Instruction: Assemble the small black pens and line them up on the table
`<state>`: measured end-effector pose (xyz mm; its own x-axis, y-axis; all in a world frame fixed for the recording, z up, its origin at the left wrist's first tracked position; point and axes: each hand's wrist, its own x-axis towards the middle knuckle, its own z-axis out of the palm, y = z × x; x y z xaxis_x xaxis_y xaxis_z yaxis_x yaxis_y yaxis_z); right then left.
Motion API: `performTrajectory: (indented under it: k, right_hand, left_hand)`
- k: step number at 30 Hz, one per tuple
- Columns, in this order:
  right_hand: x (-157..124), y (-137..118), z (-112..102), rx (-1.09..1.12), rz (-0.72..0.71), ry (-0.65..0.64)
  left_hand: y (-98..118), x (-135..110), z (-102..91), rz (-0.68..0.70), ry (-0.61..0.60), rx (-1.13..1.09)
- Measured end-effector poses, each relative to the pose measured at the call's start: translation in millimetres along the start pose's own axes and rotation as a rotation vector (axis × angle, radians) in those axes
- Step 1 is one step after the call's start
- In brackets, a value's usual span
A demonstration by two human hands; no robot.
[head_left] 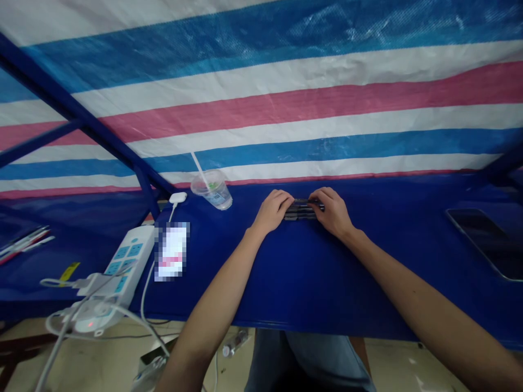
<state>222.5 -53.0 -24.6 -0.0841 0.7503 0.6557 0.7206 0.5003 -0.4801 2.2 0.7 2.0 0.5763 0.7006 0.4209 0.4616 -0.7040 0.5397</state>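
Along the far edge of the blue-covered table (327,272), a stack of dark flat pieces (301,209) lies between the hands. The left hand (273,211) and right hand (332,212) each curl over one end in a narrow, holding grip; a clear plastic cup (212,190) stands well to the left.

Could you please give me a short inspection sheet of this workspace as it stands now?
Surface: blue-covered table.
Job's things: stack of dark strips, make unclear.
Clutter: plastic cup with straw, phone, pens, blurred card.
Grips: left hand and right hand, both on the stack's ends.
Cables: white cable near power strip.
Surroundings: striped tarp, blue frame bar, bottle on the floor.
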Motion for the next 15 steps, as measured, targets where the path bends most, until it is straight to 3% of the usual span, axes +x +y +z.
performTrajectory:
  k: [15]
  right_hand:
    - [-1.5, 2.0, 2.6, -0.043, -0.01, -0.07]
  left_hand:
    - [-7.7, 0.7, 2.6, 0.035, 0.079, -0.033]
